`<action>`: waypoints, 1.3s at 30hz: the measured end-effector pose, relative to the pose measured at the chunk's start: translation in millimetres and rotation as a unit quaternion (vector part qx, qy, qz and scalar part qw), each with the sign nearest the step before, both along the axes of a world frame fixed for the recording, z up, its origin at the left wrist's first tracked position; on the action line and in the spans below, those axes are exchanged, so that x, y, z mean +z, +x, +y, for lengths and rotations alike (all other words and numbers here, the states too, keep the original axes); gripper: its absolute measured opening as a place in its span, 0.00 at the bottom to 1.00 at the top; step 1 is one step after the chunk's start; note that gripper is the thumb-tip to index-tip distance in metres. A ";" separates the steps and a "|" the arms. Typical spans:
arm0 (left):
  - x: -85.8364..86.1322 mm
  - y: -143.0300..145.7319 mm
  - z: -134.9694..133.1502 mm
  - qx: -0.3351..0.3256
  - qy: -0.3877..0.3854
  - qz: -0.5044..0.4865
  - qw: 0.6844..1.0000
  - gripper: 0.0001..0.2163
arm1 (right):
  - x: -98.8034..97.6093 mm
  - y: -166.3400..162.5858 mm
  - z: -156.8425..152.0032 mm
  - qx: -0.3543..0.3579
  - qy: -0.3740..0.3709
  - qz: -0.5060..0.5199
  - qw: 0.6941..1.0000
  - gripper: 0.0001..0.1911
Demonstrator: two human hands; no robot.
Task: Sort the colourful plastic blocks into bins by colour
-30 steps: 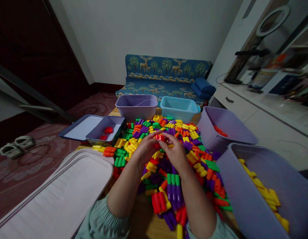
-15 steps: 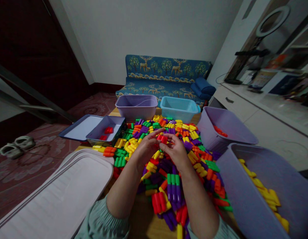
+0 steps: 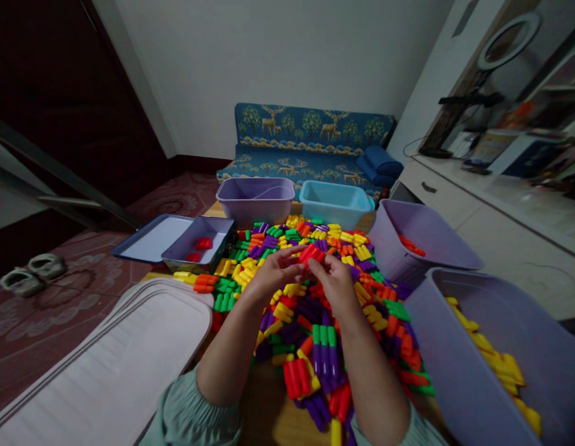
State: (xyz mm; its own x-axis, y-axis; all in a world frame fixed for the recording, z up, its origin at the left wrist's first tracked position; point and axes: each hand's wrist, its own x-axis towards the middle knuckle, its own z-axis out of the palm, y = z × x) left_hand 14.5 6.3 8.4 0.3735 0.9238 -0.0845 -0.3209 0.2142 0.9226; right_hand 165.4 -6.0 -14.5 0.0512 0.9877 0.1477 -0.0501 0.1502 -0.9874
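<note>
Above the middle of the pile, both hands hold a red plastic building block (image 3: 310, 254) with rounded, finger-like ribs. The fingers of my left hand (image 3: 280, 271) are closed on its left side. My right hand (image 3: 334, 279) grips it from the right, thumb on the near face. Underneath spreads a heap of loose building blocks (image 3: 243, 272) in yellow, green, purple, orange and red. Closer to me, between my forearms, lie a green-and-purple joined block (image 3: 324, 350) and a red block (image 3: 297, 378).
A metal tin (image 3: 176, 248) with red blocks stands at left, above stacked white lids (image 3: 129, 347). A purple bin (image 3: 254, 214) and a blue bin (image 3: 336, 214) line the back. At right, one lilac bin (image 3: 390, 248) holds orange-red blocks, another (image 3: 436, 341) yellow ones.
The red block has risen slightly and turned in my hands, so more of it shows. My left fingers have drawn in around it.
</note>
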 end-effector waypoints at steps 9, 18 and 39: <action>-7.3 2.1 5.5 0.061 -0.054 -0.001 0.997 0.18 | -0.1 1.1 -0.9 -0.039 0.051 -0.234 0.970 0.16; -1.2 -22.2 21.7 0.327 -0.037 -0.195 0.924 0.05 | -4.7 -3.2 0.6 -0.053 0.025 -0.161 0.985 0.22; -7.1 -85.8 45.8 0.596 -0.004 -0.283 0.751 0.08 | -4.8 -6.1 -1.3 -0.044 0.020 -0.151 0.987 0.22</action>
